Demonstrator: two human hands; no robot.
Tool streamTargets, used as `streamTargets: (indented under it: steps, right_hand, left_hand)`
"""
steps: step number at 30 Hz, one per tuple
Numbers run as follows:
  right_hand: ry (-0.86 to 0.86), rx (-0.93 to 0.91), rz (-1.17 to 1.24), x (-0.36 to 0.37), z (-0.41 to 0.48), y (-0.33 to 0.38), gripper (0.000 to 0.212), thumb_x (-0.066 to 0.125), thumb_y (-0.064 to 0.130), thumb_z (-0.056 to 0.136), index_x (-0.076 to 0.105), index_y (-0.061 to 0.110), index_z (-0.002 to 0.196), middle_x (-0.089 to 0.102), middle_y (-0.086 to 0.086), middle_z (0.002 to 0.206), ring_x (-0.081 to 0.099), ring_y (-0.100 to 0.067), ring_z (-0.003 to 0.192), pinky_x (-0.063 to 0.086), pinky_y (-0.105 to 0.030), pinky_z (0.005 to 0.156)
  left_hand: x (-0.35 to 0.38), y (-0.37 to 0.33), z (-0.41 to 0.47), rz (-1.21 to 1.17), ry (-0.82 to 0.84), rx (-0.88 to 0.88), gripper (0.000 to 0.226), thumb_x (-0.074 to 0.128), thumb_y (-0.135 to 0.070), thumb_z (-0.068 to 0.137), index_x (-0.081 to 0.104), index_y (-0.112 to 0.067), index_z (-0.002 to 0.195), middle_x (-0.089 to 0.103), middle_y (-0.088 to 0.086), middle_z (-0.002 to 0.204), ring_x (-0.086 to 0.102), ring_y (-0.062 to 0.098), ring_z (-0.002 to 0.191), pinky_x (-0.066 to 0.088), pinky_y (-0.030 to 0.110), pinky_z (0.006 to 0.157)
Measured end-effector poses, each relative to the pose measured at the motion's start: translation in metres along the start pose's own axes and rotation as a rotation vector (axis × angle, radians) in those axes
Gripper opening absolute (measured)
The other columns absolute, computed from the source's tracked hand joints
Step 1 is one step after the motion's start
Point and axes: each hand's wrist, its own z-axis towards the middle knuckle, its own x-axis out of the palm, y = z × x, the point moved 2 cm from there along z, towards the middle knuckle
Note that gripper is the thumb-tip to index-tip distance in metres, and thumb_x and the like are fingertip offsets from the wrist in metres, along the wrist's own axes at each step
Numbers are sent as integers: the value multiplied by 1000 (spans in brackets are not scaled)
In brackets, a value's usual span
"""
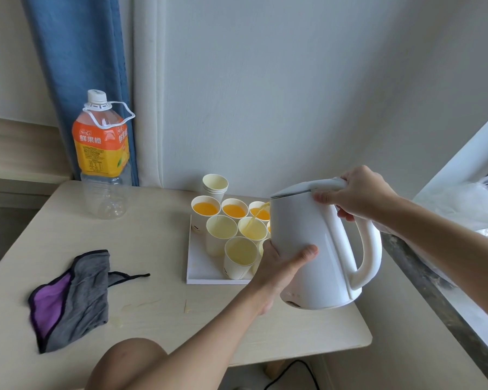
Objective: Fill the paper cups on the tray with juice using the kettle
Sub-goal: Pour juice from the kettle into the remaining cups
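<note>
A white electric kettle (316, 243) is tilted to the left over a white tray (206, 270) holding several paper cups. My right hand (355, 192) grips the kettle's handle at the top. My left hand (279, 263) presses against the kettle's lower side. A thin stream of orange juice runs from the spout into a middle-row cup (252, 229). Three back-row cups (205, 209) hold orange juice. The cup to the left (221, 229) and the front cup (240, 256) look empty. The kettle hides the cups on the tray's right side.
A stack of spare paper cups (215, 185) stands behind the tray. A nearly empty orange juice bottle (102, 156) stands at the table's back left. A grey and purple cloth (71, 294) lies front left beside small juice spills (141, 305). A ledge with a plastic bag (468, 204) is on the right.
</note>
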Motion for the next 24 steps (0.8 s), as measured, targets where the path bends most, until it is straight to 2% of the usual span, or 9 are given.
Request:
streamTargets:
  steps: [5, 18, 24]
  right_hand:
    - [-3, -6, -29, -2, -2, 0, 33, 79, 37, 83, 69, 6, 82, 65, -7, 58, 53, -15, 38, 40, -22, 48]
    - [-5, -42, -104, 0, -9, 0, 38, 76, 39, 85, 71, 1, 82, 61, -3, 46, 55, -18, 40, 37, -23, 48]
    - [-9, -45, -116, -1, -10, -3, 38, 76, 40, 85, 69, 3, 83, 66, -7, 55, 59, -20, 43, 43, -24, 51]
  left_hand:
    - [1, 3, 3, 9, 13, -1, 105, 88, -67, 48, 51, -21, 134, 72, -5, 124, 70, 11, 112, 57, 38, 98]
    - [1, 7, -1, 11, 27, -9, 106, 88, -67, 48, 49, -21, 135, 71, -5, 126, 69, 12, 114, 57, 39, 99]
    - [2, 9, 0, 22, 40, -4, 106, 88, -67, 49, 49, -19, 135, 71, -4, 126, 69, 12, 114, 57, 38, 99]
